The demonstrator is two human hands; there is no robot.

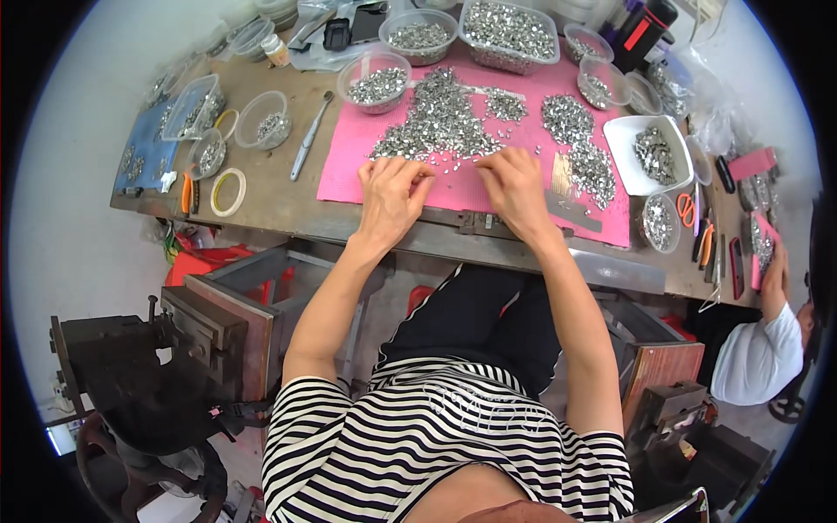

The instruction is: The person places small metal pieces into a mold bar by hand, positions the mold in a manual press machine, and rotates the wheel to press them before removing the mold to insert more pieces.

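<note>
A large heap of small silvery metal pieces [440,113] is spread over a pink mat [349,166] on the workbench. At the near edge of that heap, my left hand [392,192] rests on the mat with fingers curled and thumb drawn in to the fingertips. Opposite it, my right hand [516,185] is bent the same way, its thumb and forefinger close together by the loose pieces. Anything pinched in either hand is too small to make out. Several loose pieces lie in the gap between the hands. To the right, another pile of pieces [571,122] sits on the mat.
Clear tubs [375,83] of similar pieces line the back. At right are a white tray [617,157], orange scissors [686,209] and pliers [705,244]. A grey-blue handled tool [307,144] and tape roll [228,193] lie at left. A co-worker's hand [774,272] shows far right.
</note>
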